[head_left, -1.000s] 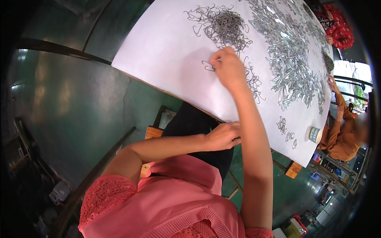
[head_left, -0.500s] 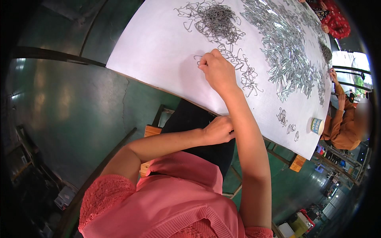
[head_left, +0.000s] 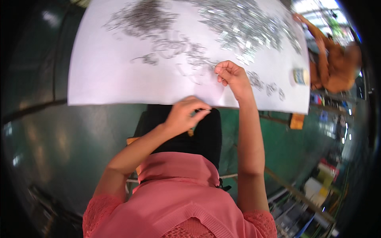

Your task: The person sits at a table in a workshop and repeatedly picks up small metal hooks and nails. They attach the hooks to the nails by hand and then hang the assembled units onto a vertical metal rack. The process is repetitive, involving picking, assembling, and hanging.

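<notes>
Head view: right hand (head_left: 232,77) curled over table (head_left: 103,81), left hand (head_left: 186,114) at its edge.

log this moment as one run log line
left hand: at table edge, contents unclear; right hand: curled over table, contents unclear; wire hooks: heaped and scattered; cup: table's right side

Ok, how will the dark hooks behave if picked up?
The hooks look like thin bent wire, so they're probably light and fairly stiff. They overlap densely in the pile, so neighbours may snag and come along.
</notes>
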Motion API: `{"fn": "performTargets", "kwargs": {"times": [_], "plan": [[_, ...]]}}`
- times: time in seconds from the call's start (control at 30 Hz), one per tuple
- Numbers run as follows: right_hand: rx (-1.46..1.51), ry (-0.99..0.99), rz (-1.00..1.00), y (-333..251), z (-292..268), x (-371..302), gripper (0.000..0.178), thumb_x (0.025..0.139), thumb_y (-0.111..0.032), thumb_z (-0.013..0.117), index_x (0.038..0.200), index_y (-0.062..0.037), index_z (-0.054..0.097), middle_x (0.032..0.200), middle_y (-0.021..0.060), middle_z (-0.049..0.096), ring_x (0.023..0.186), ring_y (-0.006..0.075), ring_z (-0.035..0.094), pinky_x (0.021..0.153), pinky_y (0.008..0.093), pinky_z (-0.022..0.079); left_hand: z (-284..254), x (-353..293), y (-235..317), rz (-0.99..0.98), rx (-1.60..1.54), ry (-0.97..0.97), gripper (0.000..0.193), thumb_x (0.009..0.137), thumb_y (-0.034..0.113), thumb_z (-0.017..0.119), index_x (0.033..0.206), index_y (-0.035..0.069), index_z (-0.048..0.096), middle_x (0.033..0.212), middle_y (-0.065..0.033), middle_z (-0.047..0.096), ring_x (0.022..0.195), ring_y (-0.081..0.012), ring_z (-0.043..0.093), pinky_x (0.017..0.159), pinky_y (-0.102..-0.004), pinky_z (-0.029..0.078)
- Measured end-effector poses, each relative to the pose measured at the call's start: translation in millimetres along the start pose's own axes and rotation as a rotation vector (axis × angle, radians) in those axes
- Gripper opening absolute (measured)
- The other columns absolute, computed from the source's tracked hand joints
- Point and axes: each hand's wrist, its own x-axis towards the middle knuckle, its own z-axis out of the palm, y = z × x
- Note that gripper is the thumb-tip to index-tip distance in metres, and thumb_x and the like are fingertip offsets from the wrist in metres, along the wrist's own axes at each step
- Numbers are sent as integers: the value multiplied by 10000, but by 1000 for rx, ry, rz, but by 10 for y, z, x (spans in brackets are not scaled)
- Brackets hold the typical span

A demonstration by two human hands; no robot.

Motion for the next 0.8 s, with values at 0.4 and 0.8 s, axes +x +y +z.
{"fn": "performTargets", "kwargs": {"times": [0.4,0.8], "plan": [[-728,680,-228,443,-979,-321,236,827,-136,679,1041,-40,658,1003,122,625,757,209,605,702,347,484,-24,14,-26,-142,-73,-84,99,816,32,690,913,54,694,877,-64,666,784,-141,637,695,-257,519],[-790,-2,-514,-231,1407,356,143,802,-163,698,924,-92,682,958,66,563,789,269,612,692,392,484,-26,-55,-55,-22,-55,-19,246,745,16,698,986,36,655,915,-102,650,767,-252,630,607,-323,517]]}}
